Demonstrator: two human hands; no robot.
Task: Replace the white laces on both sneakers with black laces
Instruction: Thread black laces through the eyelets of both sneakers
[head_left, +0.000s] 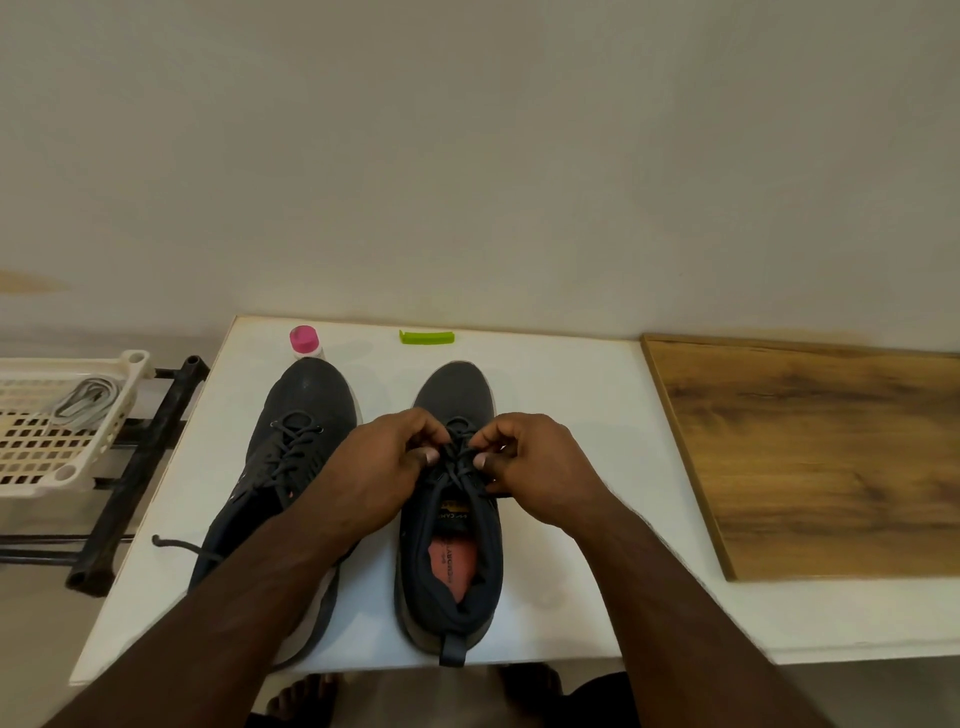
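Hands, left hand and right hand, pinched on black lace over right sneaker; lace looks thin, limp; best gripped near tips.

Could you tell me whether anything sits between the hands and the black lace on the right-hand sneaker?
Nothing visible does: the left hand and right hand already pinch the black lace over the right-hand sneaker.

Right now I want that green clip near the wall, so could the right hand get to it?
Probably yes: the right hand is pinching the black lace, but bare table lies between it and the green clip.
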